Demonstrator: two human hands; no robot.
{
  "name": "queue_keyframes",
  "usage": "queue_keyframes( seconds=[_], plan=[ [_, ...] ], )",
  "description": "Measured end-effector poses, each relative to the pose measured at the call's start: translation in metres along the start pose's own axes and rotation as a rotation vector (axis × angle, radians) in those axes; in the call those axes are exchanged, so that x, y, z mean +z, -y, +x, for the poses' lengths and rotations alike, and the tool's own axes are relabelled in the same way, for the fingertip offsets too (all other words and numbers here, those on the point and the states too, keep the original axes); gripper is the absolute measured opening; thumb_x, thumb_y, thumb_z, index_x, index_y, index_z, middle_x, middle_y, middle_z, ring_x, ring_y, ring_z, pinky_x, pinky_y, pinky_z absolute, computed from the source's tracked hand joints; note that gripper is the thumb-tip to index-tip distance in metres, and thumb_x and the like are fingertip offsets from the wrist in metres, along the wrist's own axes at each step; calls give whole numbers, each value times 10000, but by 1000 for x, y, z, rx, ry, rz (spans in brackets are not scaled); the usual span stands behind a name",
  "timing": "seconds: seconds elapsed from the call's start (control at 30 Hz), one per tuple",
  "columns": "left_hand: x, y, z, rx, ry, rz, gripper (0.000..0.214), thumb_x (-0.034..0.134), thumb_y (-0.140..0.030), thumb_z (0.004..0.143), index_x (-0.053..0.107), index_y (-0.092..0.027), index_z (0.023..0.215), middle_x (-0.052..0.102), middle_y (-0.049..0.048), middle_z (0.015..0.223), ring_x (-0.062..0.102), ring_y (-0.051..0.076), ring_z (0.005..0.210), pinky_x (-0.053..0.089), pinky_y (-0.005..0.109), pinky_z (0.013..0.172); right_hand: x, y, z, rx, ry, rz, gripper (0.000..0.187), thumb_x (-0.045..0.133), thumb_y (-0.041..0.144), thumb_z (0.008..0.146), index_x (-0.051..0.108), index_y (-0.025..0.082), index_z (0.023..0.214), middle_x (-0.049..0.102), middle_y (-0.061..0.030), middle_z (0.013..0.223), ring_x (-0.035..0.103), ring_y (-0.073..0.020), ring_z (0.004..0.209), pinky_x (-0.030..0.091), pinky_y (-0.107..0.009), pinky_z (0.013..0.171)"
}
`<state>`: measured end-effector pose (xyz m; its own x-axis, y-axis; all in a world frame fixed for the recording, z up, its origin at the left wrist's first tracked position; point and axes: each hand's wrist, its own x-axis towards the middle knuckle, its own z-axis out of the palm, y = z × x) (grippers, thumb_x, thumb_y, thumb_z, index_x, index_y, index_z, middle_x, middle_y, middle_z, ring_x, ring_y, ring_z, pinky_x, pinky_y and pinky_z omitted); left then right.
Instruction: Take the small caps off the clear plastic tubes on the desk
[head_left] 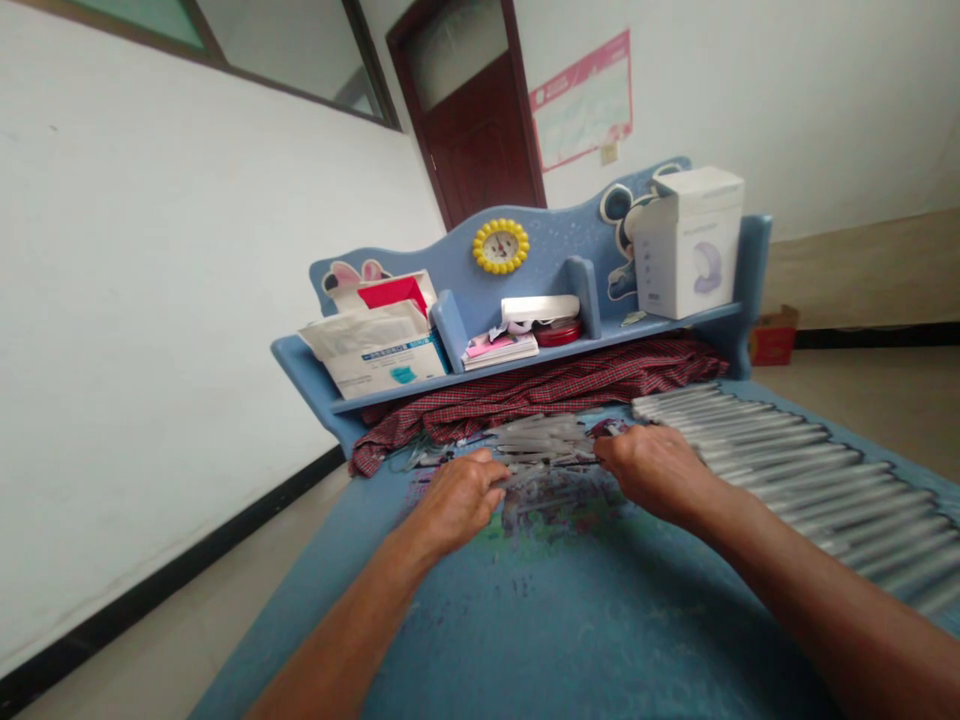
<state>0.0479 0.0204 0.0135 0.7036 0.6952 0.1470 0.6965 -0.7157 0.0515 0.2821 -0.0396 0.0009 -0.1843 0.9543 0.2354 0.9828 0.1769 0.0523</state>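
Observation:
A pile of thin, translucent tubes that look like pen barrels lies at the back of the blue desk. At its left edge is my left hand, thumb and fingers brought together; whatever is between them is too small to make out. On the pile's other side, my right hand is closed, with something dark and blurred near its fingertips. A long row of similar clear, pen-like sticks with dark ends lies side by side to the right, partly behind my right forearm.
Behind the pile, a red plaid cloth is bunched under the blue shelf. The shelf bears a white box, a mask packet, booklets and a red round tin. A yellow flower-shaped clock is on its backboard.

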Motion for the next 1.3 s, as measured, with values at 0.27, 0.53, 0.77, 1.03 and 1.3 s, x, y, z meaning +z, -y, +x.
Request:
queue_keyframes(
  seconds=[0.27,0.53,0.77,1.03,1.3],
  plan=[
    [-11,-14,0,-138,198,-567,152,580,-210,635,662,-138,741,534,-10,627,468,103,578,350,197,544,-6,0,-3,-129,-101,-18,235,365,83,796,577,177,838,644,-83,717,583,-160,615,294,-229,518],
    [-11,-22,-3,-281,312,-1028,145,622,-202,586,649,-127,707,549,-18,582,428,73,505,318,193,491,-7,10,-5,-252,-233,87,179,388,123,816,559,173,802,620,-44,733,523,-126,640,268,-220,547],
    [-3,-26,-3,-363,317,-1176,143,639,-194,585,625,-122,708,520,-24,547,392,51,441,259,176,406,1,15,-4,-260,-224,171,201,372,120,825,568,158,802,615,-51,726,540,-131,696,316,-215,608],
    [-3,-26,-3,-358,245,-1264,150,650,-175,573,622,-122,711,542,-20,545,428,53,452,254,168,403,9,18,-4,-186,-365,316,453,361,139,820,355,180,1271,649,-49,839,587,-147,722,380,-226,648],
    [-4,-20,-1,-363,43,-1405,173,665,-201,584,585,-106,704,563,9,624,430,41,466,216,153,386,9,15,-1,-58,-236,254,314,368,257,844,504,204,1121,667,-56,795,614,-175,736,371,-236,628]
  ],
)
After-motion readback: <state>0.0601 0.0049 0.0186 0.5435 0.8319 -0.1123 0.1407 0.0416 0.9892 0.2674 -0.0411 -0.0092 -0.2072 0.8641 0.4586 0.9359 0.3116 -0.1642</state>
